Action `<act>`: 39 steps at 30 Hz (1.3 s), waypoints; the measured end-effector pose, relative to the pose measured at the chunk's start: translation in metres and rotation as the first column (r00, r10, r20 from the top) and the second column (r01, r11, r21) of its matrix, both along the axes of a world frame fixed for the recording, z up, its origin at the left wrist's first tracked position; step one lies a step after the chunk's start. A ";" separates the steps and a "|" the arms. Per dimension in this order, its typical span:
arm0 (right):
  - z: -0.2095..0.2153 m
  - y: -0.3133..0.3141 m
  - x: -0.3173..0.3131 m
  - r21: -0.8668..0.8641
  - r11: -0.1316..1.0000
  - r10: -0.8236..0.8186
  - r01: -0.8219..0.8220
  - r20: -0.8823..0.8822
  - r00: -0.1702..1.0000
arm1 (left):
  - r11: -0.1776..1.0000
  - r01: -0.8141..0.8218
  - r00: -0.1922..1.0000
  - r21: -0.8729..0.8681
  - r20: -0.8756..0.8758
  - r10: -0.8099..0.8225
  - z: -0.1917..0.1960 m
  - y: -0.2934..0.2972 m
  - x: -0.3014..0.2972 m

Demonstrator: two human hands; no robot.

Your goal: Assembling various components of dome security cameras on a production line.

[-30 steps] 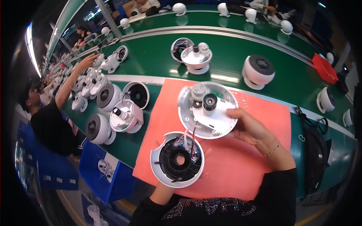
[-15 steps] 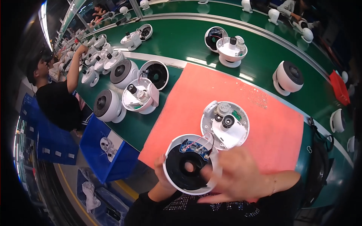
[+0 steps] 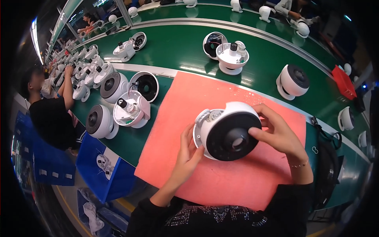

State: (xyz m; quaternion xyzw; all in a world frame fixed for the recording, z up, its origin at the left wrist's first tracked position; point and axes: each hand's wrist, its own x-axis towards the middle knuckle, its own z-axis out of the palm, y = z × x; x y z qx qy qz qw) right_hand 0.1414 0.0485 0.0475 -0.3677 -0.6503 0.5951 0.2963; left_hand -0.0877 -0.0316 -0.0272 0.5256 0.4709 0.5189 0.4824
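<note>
My right hand [image 3: 279, 134] grips a round front cover [image 3: 217, 138] of a white camera housing, its thumb on the black face near the central lens window. The cover's glossy black side points toward me. Behind it and to the left, partly covered, stands the open white rear housing [image 3: 197, 136] with a small motor [image 3: 215, 114] showing at the top. My left hand [image 3: 185, 154] is curled round the left rim of that rear housing. Both parts are over a pink foam mat [image 3: 233, 185]. The cover hides most of the inside and any wires.
Assembled camera [image 3: 103, 121] and opened camera [image 3: 132, 110] units stand left of the mat. More units, including another opened camera [image 3: 233, 57], sit on the green conveyor [image 3: 169, 43]. A blue bin [image 3: 89, 156], a black bag [image 3: 327, 170] and a red tray [image 3: 342, 83] lie around; a co-worker [image 3: 49, 114] is at left.
The front cover has been lifted from near my body onto the rear housing and turned, so its black outer face shows instead of its inside. My left hand has moved to the rear housing.
</note>
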 end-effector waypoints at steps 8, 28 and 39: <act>0.012 -0.005 0.007 -0.147 0.923 0.368 -0.357 0.057 0.928 | 0.909 0.277 0.944 -0.311 0.264 -0.198 0.014 -0.017 -0.020; -0.024 -0.040 -0.003 -0.252 0.965 0.098 -0.076 0.076 0.992 | 0.976 0.161 0.902 -0.147 -0.379 -0.206 0.048 -0.024 -0.026; -0.018 -0.023 -0.007 0.170 0.946 0.173 -0.276 0.456 0.873 | 0.939 0.191 0.769 -0.285 -0.551 -0.324 0.073 -0.001 -0.028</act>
